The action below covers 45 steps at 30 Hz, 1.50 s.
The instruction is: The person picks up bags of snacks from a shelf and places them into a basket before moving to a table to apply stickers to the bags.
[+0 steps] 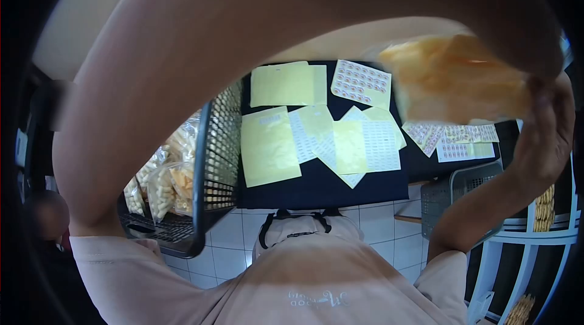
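Note:
A clear bag of orange-yellow snacks is raised at the upper right, smeared by motion. Its right end is gripped by my right hand, fingers pressed together at the edge. My left arm arches close to the camera, across the top of the view. At its far end, my left hand is dark and blurred beside the same end of the bag, with its fingers hidden. Below lie yellow-backed label sheets and a sheet of round stickers on a dark-covered table.
At the left, a dark plastic basket holds several snack bags. A grey crate stands at the lower right, near a white rack with bundled snacks. More sticker sheets lie on the table's right side.

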Motion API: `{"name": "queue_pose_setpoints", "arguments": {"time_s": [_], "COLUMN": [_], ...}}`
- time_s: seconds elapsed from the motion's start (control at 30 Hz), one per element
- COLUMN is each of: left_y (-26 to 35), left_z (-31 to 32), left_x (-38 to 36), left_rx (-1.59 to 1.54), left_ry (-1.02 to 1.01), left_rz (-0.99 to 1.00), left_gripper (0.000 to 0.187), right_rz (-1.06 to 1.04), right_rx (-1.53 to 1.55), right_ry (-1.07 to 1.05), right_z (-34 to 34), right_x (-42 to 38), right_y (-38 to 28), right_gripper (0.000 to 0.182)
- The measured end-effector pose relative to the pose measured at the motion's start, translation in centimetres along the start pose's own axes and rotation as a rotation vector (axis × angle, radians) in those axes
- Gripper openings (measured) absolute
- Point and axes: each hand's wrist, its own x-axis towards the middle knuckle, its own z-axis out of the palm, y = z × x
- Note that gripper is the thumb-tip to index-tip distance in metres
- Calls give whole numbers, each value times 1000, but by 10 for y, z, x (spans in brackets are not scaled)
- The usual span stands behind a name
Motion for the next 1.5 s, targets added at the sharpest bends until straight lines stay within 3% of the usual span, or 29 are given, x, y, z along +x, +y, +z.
{"name": "queue_pose_setpoints", "arguments": {"time_s": [0.17,0.23,0.3,0.37,0.43,0.5,0.53,0.73,0.83,0.9,0.97,1.0,1.07,1.2,1.3,1.37,1.5], "left_y": [107,105,102,84,58,37,27,-30,-58,-66,-60,-52,-43,-32,-31,-33,-37], "left_z": [-8,-8,-2,11,25,27,27,50,57,51,54,55,59,78,89,96,103], "left_x": [-191,-191,-188,-200,-212,-234,-244,-341,-410,-457,-490,-501,-525,-544,-547,-545,-540], "left_rx": [0,18,30,-142,-291,-352,-346,-500,-596,-670,-598,-555,-574,-743,-758,-758,-803], "left_ry": [-115,-152,-189,-172,-169,-131,-140,98,502,617,670,644,639,799,887,979,899], "left_rz": [50,59,63,-19,-123,-235,-275,-594,-964,-926,-1014,-1087,-1184,-1234,-1238,-1216,-1217], "left_gripper": [23,25,26,28,25,22,21,18,23,14,20,20,21,25,28,28,33], "right_rz": [30,33,304,352,431,391,486,764,950,1061,1205,1212,1011,1052,1216,1193,1279], "right_rx": [-100,-143,-137,-119,-238,-188,-106,247,455,111,-123,-127,-520,-663,-471,-470,-257], "right_ry": [127,204,240,280,134,9,-5,-177,-116,-94,-221,-222,-286,-225,-317,-308,-187], "right_z": [-106,-122,-122,-109,-112,-81,-71,-18,6,27,39,45,55,60,49,45,36], "right_x": [-54,-71,-79,-93,-115,-110,-115,-156,-198,-237,-266,-285,-309,-318,-322,-329,-340], "right_y": [45,52,49,54,65,69,70,104,131,158,176,181,187,185,193,199,206], "right_gripper": [26,24,21,17,14,7,7,11,16,22,25,25,36,47,47,42,26]}}
